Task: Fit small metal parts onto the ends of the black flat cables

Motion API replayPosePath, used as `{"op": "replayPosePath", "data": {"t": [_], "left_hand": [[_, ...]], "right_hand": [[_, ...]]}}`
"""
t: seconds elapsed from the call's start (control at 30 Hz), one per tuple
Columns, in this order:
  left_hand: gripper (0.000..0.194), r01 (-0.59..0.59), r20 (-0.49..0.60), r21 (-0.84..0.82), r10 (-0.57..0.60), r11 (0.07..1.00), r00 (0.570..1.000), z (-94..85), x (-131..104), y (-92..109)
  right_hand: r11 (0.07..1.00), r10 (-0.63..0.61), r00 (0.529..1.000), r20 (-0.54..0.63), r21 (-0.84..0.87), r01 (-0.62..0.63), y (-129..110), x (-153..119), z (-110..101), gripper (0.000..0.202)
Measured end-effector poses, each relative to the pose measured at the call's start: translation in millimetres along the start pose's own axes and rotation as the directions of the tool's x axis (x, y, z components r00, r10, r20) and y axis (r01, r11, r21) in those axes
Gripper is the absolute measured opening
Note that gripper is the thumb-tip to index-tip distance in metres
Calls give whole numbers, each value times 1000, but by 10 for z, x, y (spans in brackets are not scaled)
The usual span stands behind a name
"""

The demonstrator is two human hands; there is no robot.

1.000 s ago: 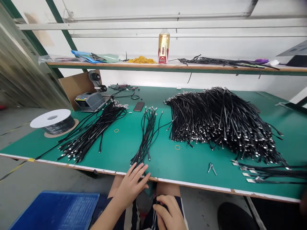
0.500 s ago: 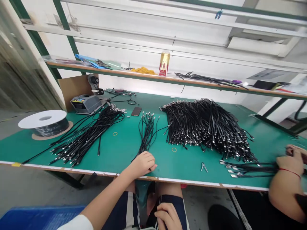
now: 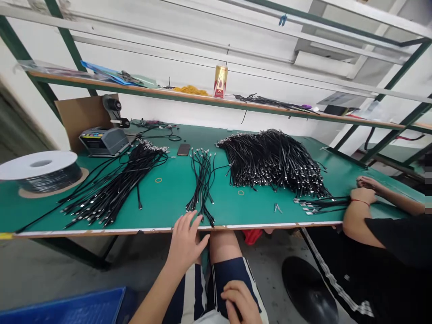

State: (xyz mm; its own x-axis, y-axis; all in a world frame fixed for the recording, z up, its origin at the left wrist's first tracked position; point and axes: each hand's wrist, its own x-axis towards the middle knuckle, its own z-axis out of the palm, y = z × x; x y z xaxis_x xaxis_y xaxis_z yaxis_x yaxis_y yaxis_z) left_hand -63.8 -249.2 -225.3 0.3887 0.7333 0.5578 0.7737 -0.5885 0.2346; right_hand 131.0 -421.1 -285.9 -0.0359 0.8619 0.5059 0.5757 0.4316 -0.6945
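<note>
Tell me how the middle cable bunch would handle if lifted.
The bunch would probably sag, since its loose ends curve and cross. It may splay apart, as nothing visible ties it. One cable between it and the big pile might snag.

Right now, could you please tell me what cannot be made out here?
Head view, throughout:
Left hand: palm hidden by its own back; contact with the middle cables unclear, as they overlap.
Right hand: forearm cut off by the bottom edge.
Blue bin: cut off by the bottom edge.
Bottle: lettering too small.
</note>
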Motion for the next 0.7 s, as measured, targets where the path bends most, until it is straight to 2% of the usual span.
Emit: {"op": "replayPosePath", "data": {"t": [0.07,0.17,0.27,0.37,0.47,0.6,0.7], "left_hand": [[71,94,11,2,-94,996,996,15,-50,-113],[91,146,92,-30,-143,989,985,26,75,-306],[98,80,166,-70,-67,994,984,37,319,-452],[102,4,241,-100,20,995,970,76,525,-518],[100,-3,293,-99,32,995,956,128,604,-534],[90,15,337,-90,16,996,941,152,581,-496],[102,4,363,-98,32,995,931,172,577,-417]], "right_hand": [[998,-35,993,109,-43,40,-16,296,-149,24],[987,-48,990,135,-144,68,26,1009,-272,25],[975,-77,980,182,-191,112,164,1818,-202,36],[956,-147,926,348,-191,223,351,2428,-32,56],[942,-184,872,453,-171,288,527,2695,116,56],[954,-141,901,411,-187,235,648,2697,206,43],[961,-119,922,369,-191,200,641,2666,210,41]]}}
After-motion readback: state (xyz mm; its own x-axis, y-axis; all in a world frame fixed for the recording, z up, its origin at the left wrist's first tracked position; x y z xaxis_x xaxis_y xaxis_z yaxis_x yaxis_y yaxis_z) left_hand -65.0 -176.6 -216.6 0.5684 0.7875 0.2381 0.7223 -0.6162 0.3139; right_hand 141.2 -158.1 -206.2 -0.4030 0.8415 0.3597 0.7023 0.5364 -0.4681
